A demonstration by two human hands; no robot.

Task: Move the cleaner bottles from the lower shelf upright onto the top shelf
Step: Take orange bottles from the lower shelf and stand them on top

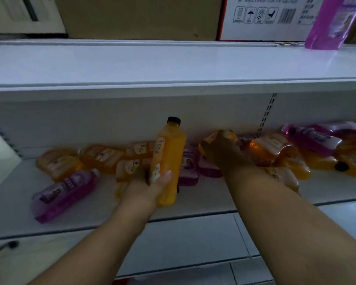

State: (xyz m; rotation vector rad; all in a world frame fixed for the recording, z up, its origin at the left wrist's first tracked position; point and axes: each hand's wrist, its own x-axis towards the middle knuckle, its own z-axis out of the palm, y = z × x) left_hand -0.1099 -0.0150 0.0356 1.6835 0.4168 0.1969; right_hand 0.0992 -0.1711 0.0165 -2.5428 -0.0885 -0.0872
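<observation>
My left hand point(147, 189) grips an orange cleaner bottle point(170, 159) with a black cap, held upright just above the lower shelf point(193, 204). My right hand point(224, 155) reaches deeper in and closes over a second orange bottle point(226, 135) lying near the back wall. Several orange and purple bottles lie flat on the lower shelf, among them a purple one point(64, 194) at the left and an orange one point(269, 148) at the right. The white top shelf point(152, 60) holds one upright purple bottle point(333, 23) at its far right.
Cardboard boxes point(140, 17) and a white printed carton point(265, 17) stand along the back of the top shelf. A slotted upright point(266, 114) runs down the back wall. A further shelf edge point(193, 264) shows below.
</observation>
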